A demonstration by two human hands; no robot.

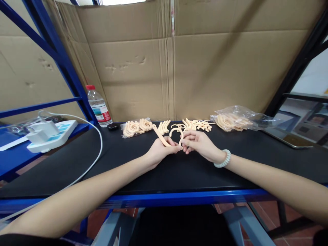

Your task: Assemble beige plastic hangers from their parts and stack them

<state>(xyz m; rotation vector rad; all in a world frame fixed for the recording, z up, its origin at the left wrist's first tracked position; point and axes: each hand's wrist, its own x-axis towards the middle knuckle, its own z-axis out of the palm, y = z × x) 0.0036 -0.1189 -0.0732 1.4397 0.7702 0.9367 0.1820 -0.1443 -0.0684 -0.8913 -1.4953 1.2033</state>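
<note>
Leftward, a bottle (100, 110) is standing near the table's (179, 178) back edge; centrally, the left hand (162, 150) is gripping a strip (161, 136), fingers closed, and the right hand (197, 141) is pinching a hooked piece (181, 132), fingertips together; open room is lying toward the front edge.

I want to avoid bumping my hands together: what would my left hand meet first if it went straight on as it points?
The left hand would probably meet the right hand first, near the lower end of the curved tan piece; depth is unclear, so they may already touch.
</note>
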